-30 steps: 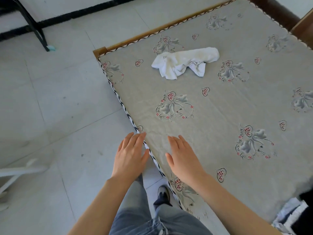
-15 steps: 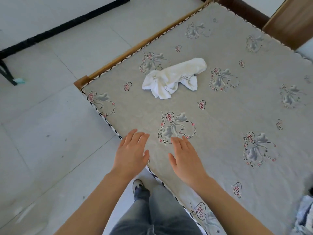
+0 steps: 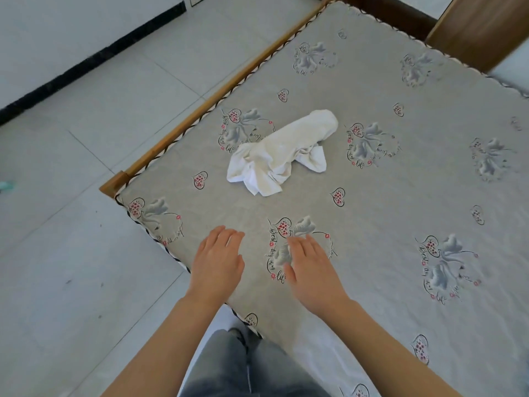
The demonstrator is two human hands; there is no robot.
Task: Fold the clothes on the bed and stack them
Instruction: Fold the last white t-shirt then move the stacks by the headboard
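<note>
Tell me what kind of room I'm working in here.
Most likely a bedroom: a grey mattress printed with hearts and flowers lies in a wooden bed frame on a pale tiled floor, with a crumpled white garment on it.

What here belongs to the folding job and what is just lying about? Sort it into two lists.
Belongs to the job:
- crumpled white garment, unfolded, lying on the mattress
- mattress, the work surface
- left hand and right hand, both open, holding nothing, short of the garment

Just lying about:
- wooden bed frame
- tiled floor
- wooden furniture at the far corner
</note>
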